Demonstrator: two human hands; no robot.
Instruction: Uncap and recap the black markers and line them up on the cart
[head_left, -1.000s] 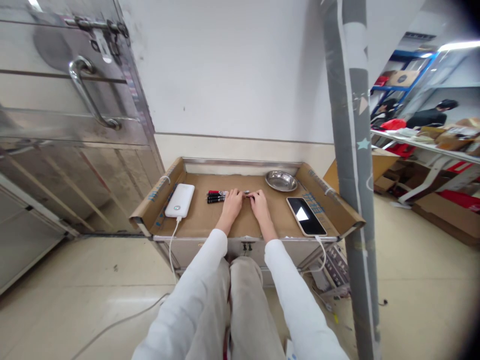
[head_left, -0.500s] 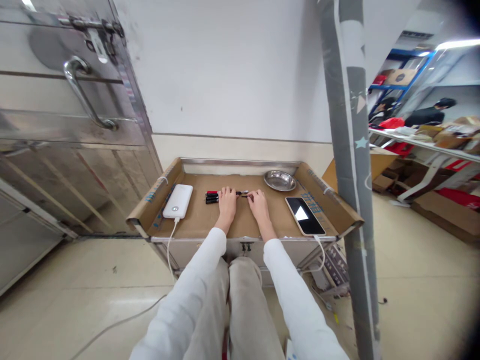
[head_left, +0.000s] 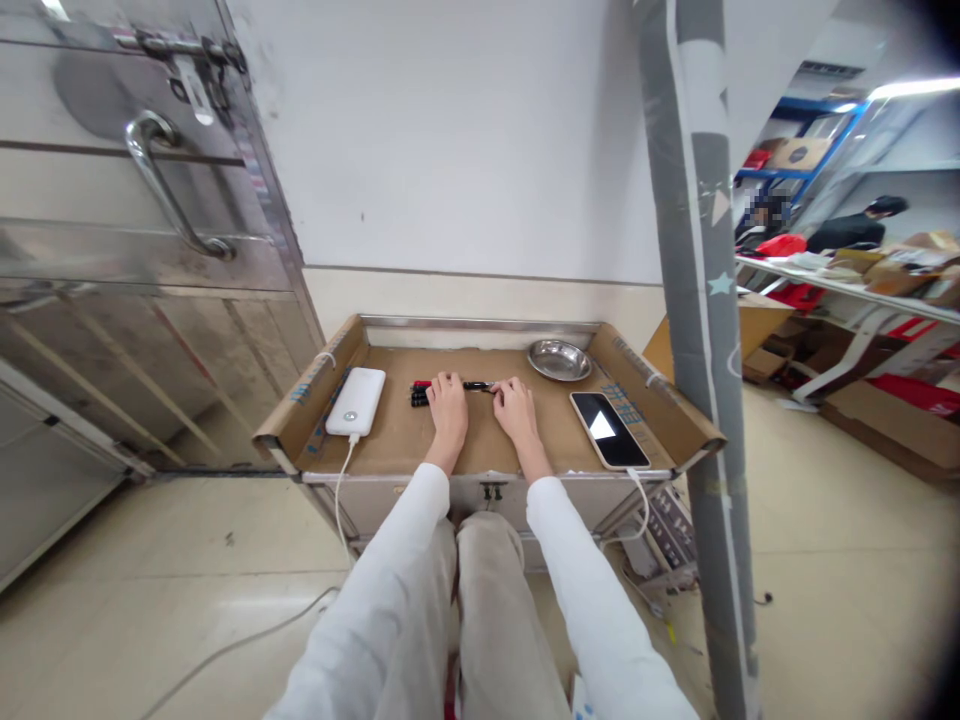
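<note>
The pens (head_left: 419, 398) lie side by side on the cardboard-lined table (head_left: 394, 430), between the power bank (head_left: 356, 402) and the phone (head_left: 610, 430). The left hand (head_left: 448, 408) covers their middle; the right hand (head_left: 514, 410) has its fingertips at one end (whether either hand is gripping, I cannot tell). Being probably round, they could roll apart if the left fingers lifted or the right nudged unevenly
</note>
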